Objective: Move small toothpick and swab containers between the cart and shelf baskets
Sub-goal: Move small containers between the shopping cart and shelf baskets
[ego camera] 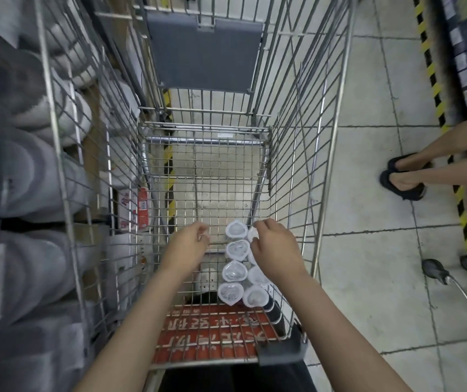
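Several small clear round containers [236, 248] with white lids stand in two rows on the floor of the wire cart [206, 176], near its right side. My right hand [271, 247] reaches down over the right row, and its fingertips pinch the farthest container [252, 234] by the lid. My left hand [188, 244] hovers just left of the rows with curled fingers around something small and pale that I cannot make out. Part of the right row is hidden under my right hand.
Grey wrapped goods [23, 176] fill the shelf on the left, pressed against the cart's side. Another person's legs and dark sandals [403, 179] stand on the tiled floor at right. A red sign [212, 332] lines the cart's near end. A second cart's wheel [436, 271] sits lower right.
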`<state>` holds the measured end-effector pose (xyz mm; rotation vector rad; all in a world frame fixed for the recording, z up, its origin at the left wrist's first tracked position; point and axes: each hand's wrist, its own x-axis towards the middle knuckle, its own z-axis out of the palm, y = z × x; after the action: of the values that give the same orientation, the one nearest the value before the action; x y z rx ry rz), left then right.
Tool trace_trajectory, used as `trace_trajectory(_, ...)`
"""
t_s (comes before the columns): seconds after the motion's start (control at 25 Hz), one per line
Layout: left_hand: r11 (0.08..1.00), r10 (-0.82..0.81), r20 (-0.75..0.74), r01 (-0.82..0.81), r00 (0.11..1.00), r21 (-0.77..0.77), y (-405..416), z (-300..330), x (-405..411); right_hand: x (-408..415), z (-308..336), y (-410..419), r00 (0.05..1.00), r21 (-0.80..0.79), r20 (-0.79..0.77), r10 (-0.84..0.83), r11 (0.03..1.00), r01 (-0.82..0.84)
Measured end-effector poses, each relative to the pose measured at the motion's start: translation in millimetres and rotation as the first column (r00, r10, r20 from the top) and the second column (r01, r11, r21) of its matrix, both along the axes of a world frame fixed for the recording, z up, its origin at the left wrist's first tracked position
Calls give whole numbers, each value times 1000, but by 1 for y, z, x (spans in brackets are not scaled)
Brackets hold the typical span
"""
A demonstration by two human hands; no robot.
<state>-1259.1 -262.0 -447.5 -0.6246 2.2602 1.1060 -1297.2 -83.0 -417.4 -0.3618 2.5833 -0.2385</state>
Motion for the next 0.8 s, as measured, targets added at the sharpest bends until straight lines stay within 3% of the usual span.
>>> trace_trajectory(0.16,965,-176,-100,152,979,-214,-6,100,30,25,79,12,998,-113,-55,29,993,-35)
trace_trajectory(0.36,946,-194,-162,140,968,-294,24,183,85,66,141,66,998,-280,-54,15,959,-30)
trace_trajectory(0.6,926,27,-284,-131,958,-355,94,237,159,85,174,116,959,-341,4,284,902,-265)
trace_trajectory(0.8,756,401,-354,-524,845,-392,158,275,266,112,198,124,790,-406,-58,610,709,-577)
